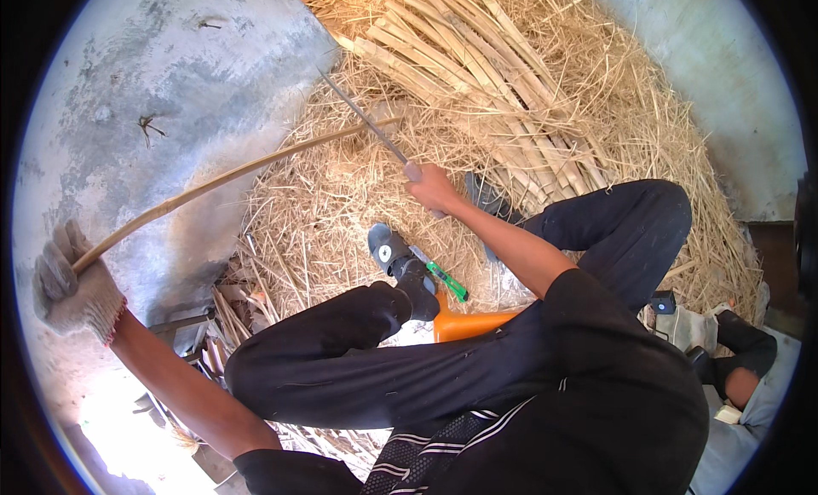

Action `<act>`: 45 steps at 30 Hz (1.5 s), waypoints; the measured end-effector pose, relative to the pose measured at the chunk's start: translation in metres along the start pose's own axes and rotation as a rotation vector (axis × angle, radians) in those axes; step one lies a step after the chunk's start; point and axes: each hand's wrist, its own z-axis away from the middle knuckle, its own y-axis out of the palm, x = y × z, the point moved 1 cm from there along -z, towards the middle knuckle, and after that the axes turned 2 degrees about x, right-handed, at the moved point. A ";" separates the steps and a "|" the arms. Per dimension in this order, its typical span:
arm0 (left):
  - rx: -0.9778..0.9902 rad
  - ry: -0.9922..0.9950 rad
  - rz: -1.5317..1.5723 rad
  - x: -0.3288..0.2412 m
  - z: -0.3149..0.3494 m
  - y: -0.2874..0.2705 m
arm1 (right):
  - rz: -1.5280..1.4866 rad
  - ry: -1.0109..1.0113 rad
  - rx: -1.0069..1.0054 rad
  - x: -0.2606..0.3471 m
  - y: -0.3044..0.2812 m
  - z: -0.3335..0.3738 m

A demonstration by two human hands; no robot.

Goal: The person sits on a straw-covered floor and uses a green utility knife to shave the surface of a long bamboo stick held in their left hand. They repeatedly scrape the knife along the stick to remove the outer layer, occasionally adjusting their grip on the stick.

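Observation:
My left hand (75, 282), in a pale knit glove, is out at the far left, closed around one end of a long, narrow bamboo strip (221, 181). The strip bows up and rightward across the picture. Bare and closed, my right hand (433, 191) grips the handle of a long, thin-bladed knife (366, 116). The blade points up and left and crosses the strip near its far end; whether they touch I cannot tell. Below the right hand, a green utility knife (443, 275) lies beside my shoe (388, 248).
Bamboo shavings (290, 231) cover the floor. A bundle of split bamboo strips (477, 60) lies at the top. A worn grey wall (170, 94) stands left. An orange stool (469, 325) is under my legs. At lower right, another person's dark-clad limb (750, 346) shows.

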 end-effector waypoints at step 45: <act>-0.137 0.383 -0.920 0.002 -0.021 -0.044 | 0.023 -0.142 -0.090 0.031 0.034 0.008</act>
